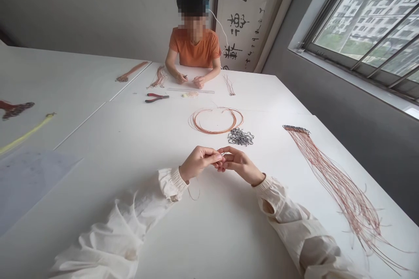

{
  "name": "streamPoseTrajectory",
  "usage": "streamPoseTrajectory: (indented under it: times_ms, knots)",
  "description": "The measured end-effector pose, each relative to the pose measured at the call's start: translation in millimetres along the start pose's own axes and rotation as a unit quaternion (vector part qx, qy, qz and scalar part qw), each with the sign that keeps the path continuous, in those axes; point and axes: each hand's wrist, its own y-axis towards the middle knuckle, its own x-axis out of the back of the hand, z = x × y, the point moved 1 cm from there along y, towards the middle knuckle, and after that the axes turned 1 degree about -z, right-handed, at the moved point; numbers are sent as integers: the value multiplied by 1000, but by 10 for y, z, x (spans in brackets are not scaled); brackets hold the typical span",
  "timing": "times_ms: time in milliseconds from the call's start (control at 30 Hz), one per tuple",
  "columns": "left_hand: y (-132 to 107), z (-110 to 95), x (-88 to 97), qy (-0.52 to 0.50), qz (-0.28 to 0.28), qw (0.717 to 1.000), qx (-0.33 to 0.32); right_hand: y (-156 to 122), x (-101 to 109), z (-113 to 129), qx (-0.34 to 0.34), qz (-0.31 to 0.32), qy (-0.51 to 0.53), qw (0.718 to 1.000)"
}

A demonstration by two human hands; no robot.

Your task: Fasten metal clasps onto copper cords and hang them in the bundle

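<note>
You are pinching a thin wire (194,193) with your left hand (198,162) and right hand (240,165), both grips closed at the fingertips. You are holding it above the white counter (212,235), just near a heap of dark wire loops (240,137) and a coil of copper wire (216,120).

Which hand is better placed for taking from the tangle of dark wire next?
Probably the right hand: it lies almost straight below the tangle of dark wire, closer than the left hand, which sits further to the side. The fingertips of both hands meet, so the right would first need to move away.
</note>
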Motion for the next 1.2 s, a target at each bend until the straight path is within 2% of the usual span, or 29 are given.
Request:
streamPoseTrajectory:
  times_ms: [133,233,300,367,433,533,633,733,867,1033,1200]
  knots:
    - [-70,-212,-15,-3,-11,1000,-7,-57,3,177,6,-12,-7,1000]
    - [-166,-441,8,-1,-16,1000,-18,-222,149,452,-12,21,-51,998]
    - [-224,-561,29,10,-3,1000,-17,-364,287,662,19,17,-58,998]
    - [-253,-609,39,30,13,999,-3,-479,404,838,94,-34,-32,994]
    - [-246,-575,32,53,26,998,16,-523,452,916,121,-103,-35,987]
    - [-189,-420,-6,78,37,995,44,-437,363,834,70,-145,-103,981]
    - [-133,-248,-38,106,35,992,66,-269,195,627,31,-114,-180,976]
    - [-114,-153,-47,135,33,988,75,-164,88,464,29,-86,-222,971]
    - [-121,-140,-61,169,24,982,81,-172,59,437,29,-73,-234,969]
    - [-126,-155,-96,178,20,980,88,-217,36,482,54,-113,-280,952]
    - [-128,-159,-97,169,37,981,85,-190,-26,391,10,-82,-337,938]
